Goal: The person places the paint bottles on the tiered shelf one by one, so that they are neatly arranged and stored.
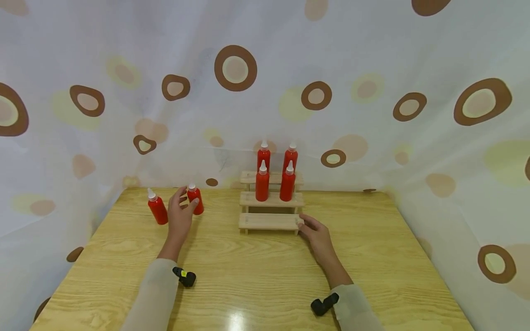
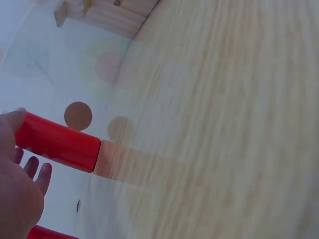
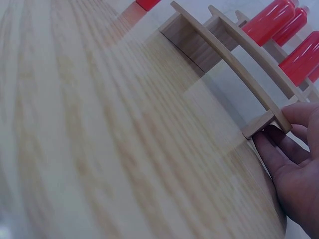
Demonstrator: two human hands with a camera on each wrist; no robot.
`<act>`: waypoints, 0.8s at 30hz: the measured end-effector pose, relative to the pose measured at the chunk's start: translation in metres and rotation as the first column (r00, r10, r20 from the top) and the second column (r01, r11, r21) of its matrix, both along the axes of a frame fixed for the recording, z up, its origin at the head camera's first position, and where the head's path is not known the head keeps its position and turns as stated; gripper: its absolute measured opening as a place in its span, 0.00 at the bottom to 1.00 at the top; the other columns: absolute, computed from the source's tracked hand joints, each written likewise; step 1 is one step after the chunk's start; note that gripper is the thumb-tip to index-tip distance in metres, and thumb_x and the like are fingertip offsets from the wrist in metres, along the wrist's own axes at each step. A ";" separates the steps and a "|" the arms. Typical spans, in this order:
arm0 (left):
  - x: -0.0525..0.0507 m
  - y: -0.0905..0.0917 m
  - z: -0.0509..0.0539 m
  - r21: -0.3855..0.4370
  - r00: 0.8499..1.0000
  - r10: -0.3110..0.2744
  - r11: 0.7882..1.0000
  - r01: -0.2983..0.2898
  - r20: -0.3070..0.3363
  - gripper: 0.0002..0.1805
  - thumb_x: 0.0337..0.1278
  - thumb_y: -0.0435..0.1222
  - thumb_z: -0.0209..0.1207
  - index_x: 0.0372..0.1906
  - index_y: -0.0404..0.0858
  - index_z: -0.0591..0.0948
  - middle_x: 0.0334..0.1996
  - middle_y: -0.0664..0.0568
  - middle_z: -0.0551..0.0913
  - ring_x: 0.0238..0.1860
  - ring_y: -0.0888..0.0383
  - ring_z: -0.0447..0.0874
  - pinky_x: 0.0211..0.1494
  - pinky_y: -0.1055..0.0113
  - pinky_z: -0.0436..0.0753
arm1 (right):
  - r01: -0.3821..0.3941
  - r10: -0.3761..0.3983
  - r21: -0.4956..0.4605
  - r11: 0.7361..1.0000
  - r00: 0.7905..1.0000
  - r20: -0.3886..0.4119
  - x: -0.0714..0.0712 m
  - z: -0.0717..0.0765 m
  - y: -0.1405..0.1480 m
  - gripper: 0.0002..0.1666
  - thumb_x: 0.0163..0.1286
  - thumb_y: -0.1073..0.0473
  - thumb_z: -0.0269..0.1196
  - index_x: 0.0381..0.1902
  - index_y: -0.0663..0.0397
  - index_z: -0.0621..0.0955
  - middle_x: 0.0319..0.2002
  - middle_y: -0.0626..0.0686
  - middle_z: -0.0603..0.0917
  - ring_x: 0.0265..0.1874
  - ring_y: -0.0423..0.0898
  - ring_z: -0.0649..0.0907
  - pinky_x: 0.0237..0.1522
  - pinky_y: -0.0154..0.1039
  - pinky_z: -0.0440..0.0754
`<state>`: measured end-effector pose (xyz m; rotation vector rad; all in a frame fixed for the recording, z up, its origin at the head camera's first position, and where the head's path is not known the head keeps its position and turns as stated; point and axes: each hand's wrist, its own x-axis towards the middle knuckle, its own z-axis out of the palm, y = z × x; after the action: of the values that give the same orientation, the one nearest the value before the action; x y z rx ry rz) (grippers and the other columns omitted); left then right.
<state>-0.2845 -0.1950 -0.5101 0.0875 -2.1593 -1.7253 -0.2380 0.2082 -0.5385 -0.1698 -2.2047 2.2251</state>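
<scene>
My left hand [image 1: 180, 219] holds a red squeeze bottle [image 1: 198, 207] between thumb and fingers near its upper part; in the left wrist view the bottle's base [image 2: 84, 154] meets the table. Just left of that hand stands another red bottle [image 1: 158, 210] with a white pointed nozzle. The right hand [image 1: 319, 239] grips the right end of the lowest step of a three-step wooden rack [image 1: 269, 222], its thumb and fingers about the board's end in the right wrist view. Several red bottles [image 1: 262, 186] stand upright in pairs on the rack's middle and top steps.
A light wooden table [image 1: 248, 271] carries everything. Behind it and at both sides hangs a white cloth [image 1: 265, 115] with brown ring patterns; the rack's back lies close to it. Black wrist cameras [image 1: 185, 277] sit on both sleeves.
</scene>
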 end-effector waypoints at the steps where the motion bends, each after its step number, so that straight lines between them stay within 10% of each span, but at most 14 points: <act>1: -0.002 -0.001 0.000 -0.002 1.000 -0.007 1.000 0.007 0.002 0.31 0.69 0.38 0.61 0.74 0.40 0.68 0.70 0.42 0.69 0.66 0.43 0.69 0.68 0.51 0.72 | -0.001 0.001 -0.001 1.000 1.000 0.000 0.000 -0.001 0.000 0.26 0.73 0.62 0.63 0.66 0.61 0.76 0.65 0.62 0.75 0.59 0.47 0.76 0.53 0.27 0.81; 24: 0.002 0.008 0.005 0.010 0.993 -0.072 0.997 0.071 0.089 0.31 0.69 0.33 0.60 0.74 0.38 0.67 0.70 0.41 0.71 0.68 0.42 0.70 0.73 0.48 0.71 | 0.004 -0.004 0.010 1.000 1.000 -0.002 0.000 -0.003 0.001 0.25 0.73 0.61 0.63 0.66 0.60 0.77 0.63 0.61 0.75 0.57 0.45 0.77 0.53 0.28 0.81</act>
<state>-0.2826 -0.1873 -0.5050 0.0911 -2.2458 -1.8005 -0.2378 0.2096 -0.5419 -0.1725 -2.2125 2.2104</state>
